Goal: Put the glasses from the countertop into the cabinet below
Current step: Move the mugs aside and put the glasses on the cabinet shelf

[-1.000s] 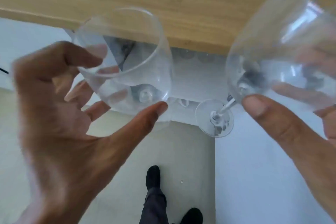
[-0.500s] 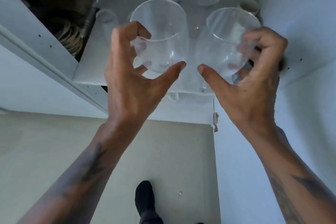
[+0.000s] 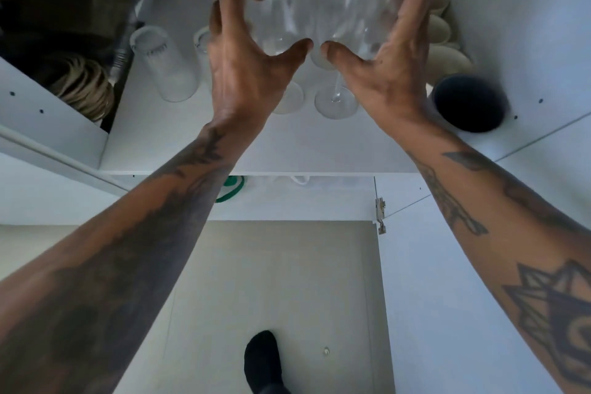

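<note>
Two wine glasses are held over the white cabinet shelf [image 3: 179, 141], one in each hand. The left hand [image 3: 243, 64] is curled around the bowl of the left wine glass [image 3: 281, 22], thumb and fingers spread on either side. The right hand [image 3: 387, 64] is wrapped in the same way around the right wine glass [image 3: 355, 19], whose stem and round foot [image 3: 335, 102] are seen just at the shelf; whether the foot is touching cannot be told. The two thumbs are nearly met between the glasses. A clear tumbler [image 3: 163, 64] is stood on the shelf to the left, a dark cup [image 3: 470, 102] to the right, and pale bowls [image 3: 447, 38] behind the right hand
</note>
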`<state>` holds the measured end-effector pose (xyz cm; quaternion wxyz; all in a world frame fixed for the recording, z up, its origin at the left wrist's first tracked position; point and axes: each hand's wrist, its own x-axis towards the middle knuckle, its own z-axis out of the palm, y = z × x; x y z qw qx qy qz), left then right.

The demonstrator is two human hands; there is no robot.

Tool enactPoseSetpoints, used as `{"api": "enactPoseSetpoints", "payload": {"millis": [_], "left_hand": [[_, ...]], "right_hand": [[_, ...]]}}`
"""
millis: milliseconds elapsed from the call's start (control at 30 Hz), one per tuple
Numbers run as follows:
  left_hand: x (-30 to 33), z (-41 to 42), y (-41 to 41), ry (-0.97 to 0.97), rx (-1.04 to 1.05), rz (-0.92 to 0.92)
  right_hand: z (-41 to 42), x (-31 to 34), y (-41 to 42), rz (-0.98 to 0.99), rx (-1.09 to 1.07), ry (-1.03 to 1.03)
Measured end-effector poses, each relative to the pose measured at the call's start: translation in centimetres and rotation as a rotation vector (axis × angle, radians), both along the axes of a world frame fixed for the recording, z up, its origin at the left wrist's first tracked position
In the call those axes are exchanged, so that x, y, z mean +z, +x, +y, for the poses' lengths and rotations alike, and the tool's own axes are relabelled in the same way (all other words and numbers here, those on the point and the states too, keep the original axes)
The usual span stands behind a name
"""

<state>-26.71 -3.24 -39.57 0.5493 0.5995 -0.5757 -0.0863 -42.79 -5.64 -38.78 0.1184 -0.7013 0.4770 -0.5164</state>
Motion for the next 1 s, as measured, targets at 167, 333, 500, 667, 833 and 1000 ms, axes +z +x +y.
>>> {"api": "enactPoseSetpoints", "payload": {"millis": [167, 333, 500, 667, 833, 1000], "left_hand": [[-0.3, -0.9, 0.0, 0.04, -0.02, -0.061], [0.3, 0.6, 0.3, 0.085, -0.015, -0.107], [2.7, 11.1, -0.6, 0.107, -0.005, -0.046], [10.4, 22.0, -3.5, 0.086, -0.181, -0.108], [25.0, 17.8, 0.5, -0.175, -0.178, -0.222], [35.7, 5.1, 3.7, -0.239, -0.14, 0.036]], "right_hand": [[-0.7, -0.9, -0.1, -0.015, 0.005, 0.098], [0.9, 0.3, -0.9, -0.046, 0.058, 0.212], [11.7, 4.1, -2.3, -0.196, 0.06, 0.465], [20.1, 13.4, -3.9, -0.272, 0.253, 0.554], [15.4, 27.5, -5.2, -0.166, 0.242, 0.225], [3.3, 35.6, -3.7, -0.214, 0.138, 0.052]]}}
